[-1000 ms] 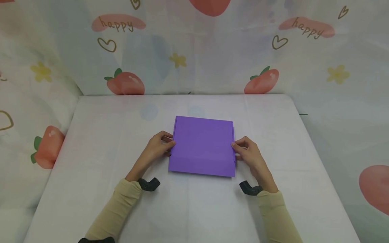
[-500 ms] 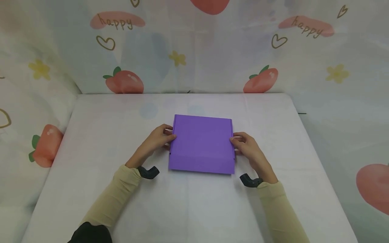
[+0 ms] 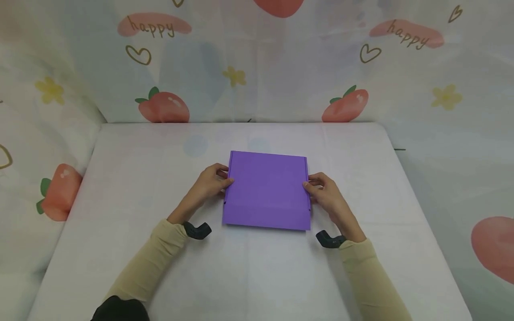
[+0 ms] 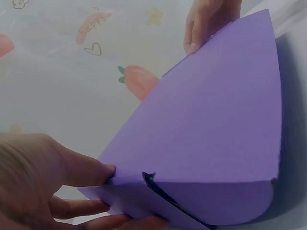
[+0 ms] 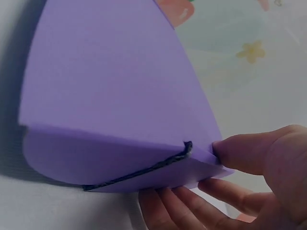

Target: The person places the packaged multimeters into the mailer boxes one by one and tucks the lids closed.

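A flat purple cardboard box is held level between two hands over the middle of the white table. The left hand grips its left side, the thumb on the top edge and the fingers along the side wall and below. On the opposite side the right hand grips the box the same way. In the left wrist view, a dark slit separates the side wall of the box from a rounded flap at the near corner. A matching slit and rounded flap show on the box in the right wrist view.
A white cloth covers the table. Patterned curtains with strawberries, hearts and the word "happy" hang behind and beside it. Black wrist-worn mounts stick out inward from the forearms. A dark rounded object lies at the lower left.
Both hands and the box have shifted slightly up in the head view since one second ago, with the grip kept. Over the last half second almost nothing has moved.
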Demonstrator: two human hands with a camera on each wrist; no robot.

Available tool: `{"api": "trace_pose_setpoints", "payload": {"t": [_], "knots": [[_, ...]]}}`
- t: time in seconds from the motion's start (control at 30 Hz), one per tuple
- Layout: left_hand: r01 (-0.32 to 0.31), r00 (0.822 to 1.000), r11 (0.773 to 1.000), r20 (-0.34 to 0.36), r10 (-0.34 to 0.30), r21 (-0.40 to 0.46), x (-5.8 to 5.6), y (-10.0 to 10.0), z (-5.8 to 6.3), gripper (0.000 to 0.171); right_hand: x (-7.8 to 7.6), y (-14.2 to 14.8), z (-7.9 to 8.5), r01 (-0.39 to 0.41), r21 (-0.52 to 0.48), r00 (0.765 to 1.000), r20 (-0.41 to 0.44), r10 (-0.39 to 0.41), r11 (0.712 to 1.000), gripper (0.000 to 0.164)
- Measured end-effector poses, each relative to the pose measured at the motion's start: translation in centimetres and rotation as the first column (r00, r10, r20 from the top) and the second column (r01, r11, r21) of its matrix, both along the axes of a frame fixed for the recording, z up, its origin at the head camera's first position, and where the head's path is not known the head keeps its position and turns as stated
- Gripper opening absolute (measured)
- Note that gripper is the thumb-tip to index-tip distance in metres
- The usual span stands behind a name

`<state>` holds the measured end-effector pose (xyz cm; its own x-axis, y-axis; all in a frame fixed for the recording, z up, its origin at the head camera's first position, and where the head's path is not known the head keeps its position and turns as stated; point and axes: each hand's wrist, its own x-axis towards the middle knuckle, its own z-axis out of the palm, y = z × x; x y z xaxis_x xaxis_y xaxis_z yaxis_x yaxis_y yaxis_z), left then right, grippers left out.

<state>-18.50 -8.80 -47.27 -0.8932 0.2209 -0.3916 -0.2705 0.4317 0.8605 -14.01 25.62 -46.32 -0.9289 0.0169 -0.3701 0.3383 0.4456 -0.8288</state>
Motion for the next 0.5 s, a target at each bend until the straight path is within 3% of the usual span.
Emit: {"api": "trace_pose_setpoints", "payload": {"t": [0.2, 0.37, 0.5], "knots": [[0.036, 0.999, 0.999, -0.01, -0.036, -0.018, -0.3, -0.6, -0.2, 0.056, -0.1, 0.3, -0.1, -0.076, 0.075, 0.997, -0.023, 0.078, 0.994, 0.051], [0.093, 0.989, 0.995, -0.111, -0.096, -0.037, -1.9, -1.1, -0.4, 0.064, -1.1, 1.3, 0.1, -0.132, 0.054, 0.991, -0.019, 0.133, 0.99, 0.06], [0.132, 0.976, 0.991, -0.177, -0.131, -0.004, -3.4, -1.3, -0.7, 0.059, -2.3, 2.1, -0.1, -0.142, 0.008, 0.988, -0.057, 0.142, 0.99, 0.062]]}}
